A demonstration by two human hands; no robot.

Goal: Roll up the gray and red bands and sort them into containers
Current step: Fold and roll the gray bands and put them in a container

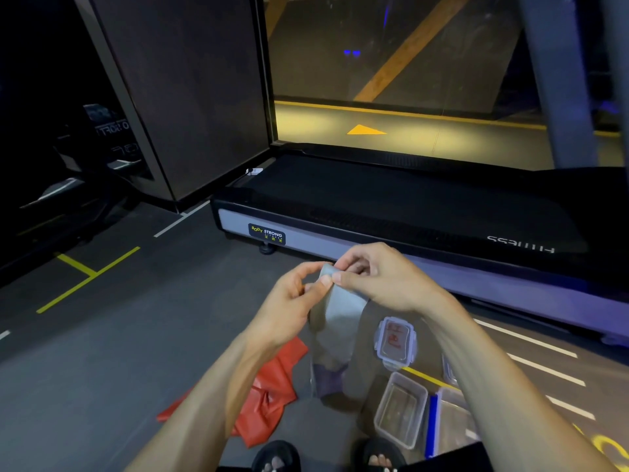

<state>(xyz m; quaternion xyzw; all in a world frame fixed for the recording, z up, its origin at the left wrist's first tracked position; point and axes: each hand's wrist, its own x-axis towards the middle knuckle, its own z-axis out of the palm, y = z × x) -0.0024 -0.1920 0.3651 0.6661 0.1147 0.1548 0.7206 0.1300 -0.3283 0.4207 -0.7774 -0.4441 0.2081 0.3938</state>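
A gray band (340,308) hangs from both hands down toward the floor, its top end folded over into a small roll. My left hand (292,301) pinches that top end from the left. My right hand (377,277) pinches it from the right with thumb and fingers. A red band (269,400) lies crumpled on the floor below my left forearm. A clear plastic container (401,408) stands open on the floor at the lower right, and a clear lid (394,340) with clip tabs lies just beyond it.
A black treadmill (391,212) runs across the floor right in front of me. A second clear container with a blue edge (442,424) sits at the lower right, partly behind my right forearm. My sandalled feet (275,458) are at the bottom edge. Dark panels stand to the left.
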